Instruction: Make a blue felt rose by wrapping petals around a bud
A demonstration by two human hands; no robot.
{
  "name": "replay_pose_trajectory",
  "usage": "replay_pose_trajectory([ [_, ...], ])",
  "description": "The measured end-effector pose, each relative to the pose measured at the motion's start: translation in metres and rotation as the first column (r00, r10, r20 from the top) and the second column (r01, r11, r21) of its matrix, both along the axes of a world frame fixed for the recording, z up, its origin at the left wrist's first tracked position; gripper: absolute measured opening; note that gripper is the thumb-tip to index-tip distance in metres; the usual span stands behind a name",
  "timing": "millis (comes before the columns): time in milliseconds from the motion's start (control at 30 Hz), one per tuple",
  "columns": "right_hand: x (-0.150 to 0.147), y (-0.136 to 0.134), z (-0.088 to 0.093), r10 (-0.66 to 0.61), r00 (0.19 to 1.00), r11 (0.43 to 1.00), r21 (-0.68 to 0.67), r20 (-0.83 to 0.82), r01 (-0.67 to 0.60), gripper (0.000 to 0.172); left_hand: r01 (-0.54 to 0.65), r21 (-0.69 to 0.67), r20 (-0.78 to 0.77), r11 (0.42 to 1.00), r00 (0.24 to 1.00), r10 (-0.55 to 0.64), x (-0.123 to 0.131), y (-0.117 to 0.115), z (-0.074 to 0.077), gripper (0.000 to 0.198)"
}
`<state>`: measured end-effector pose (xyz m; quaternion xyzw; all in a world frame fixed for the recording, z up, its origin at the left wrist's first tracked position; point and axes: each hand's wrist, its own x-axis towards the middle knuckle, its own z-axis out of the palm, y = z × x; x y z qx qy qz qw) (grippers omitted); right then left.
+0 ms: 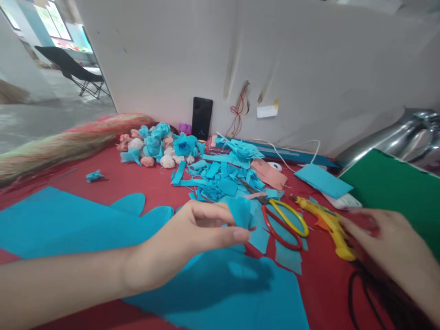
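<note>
My left hand [202, 231] pinches a small curled piece of blue crepe paper [240, 211] between thumb and fingers, above a blue paper sheet [220, 298]. On the right, my right hand [395, 238], blurred, has its fingers apart beside the handle of a yellow glue gun [328, 222]. The gun lies on the red cloth; whether the fingertips touch it is unclear. Scissors [283, 224] with one red and one yellow handle lie between the hands, their blades over paper scraps [220, 176].
Blue, pink and white paper flowers [161, 144] are heaped at the back left. A black phone [201, 118] leans on the white wall. Blue petal-edged paper [79, 220] lies left. A green board [395, 188] and a folded blue packet [323, 178] are at right.
</note>
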<state>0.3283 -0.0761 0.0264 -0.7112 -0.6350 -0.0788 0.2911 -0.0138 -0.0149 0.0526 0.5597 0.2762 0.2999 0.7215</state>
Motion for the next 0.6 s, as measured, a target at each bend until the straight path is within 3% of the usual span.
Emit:
replay_pose_trajectory([
  [33,-0.02,-0.004,0.011,-0.046,0.999,0.999,0.015,0.019,0.046,0.008,0.0,-0.03,0.0,1.0,1.0,0.0,0.001,0.0,0.0,0.031],
  [133,-0.084,-0.015,0.033,-0.024,1.0,0.998,0.065,0.012,0.023,0.015,-0.001,-0.102,0.003,0.995,1.0,0.001,0.002,-0.002,-0.001,0.025],
  [200,-0.117,-0.015,0.039,0.211,0.977,0.969,0.128,0.025,-0.213,0.027,0.005,-0.137,0.0,0.991,1.0,-0.005,0.002,-0.002,-0.002,0.02],
  [267,-0.139,-0.008,0.041,0.429,0.903,0.903,0.019,0.021,-0.429,0.037,0.027,-0.164,0.002,0.986,1.0,-0.027,0.002,-0.003,-0.003,0.016],
  [367,-0.154,0.008,0.043,0.596,0.803,0.8,-0.072,-0.017,-0.595,0.043,0.063,-0.186,0.049,0.98,0.997,-0.055,0.003,-0.003,-0.004,0.012],
  [433,-0.158,0.018,0.046,0.647,0.762,0.761,-0.041,-0.038,-0.648,0.031,0.081,-0.198,0.064,0.977,0.996,-0.07,0.002,-0.003,-0.003,0.011],
  [500,-0.159,0.026,0.051,0.636,0.752,0.766,0.021,-0.176,-0.643,0.02,0.094,-0.211,0.06,0.973,0.995,-0.083,0.002,-0.003,-0.001,0.01],
  [600,-0.157,0.033,0.058,0.503,0.718,0.843,0.089,-0.48,-0.531,0.017,0.112,-0.248,0.06,0.962,0.993,-0.1,0.001,-0.002,0.001,0.01],
])
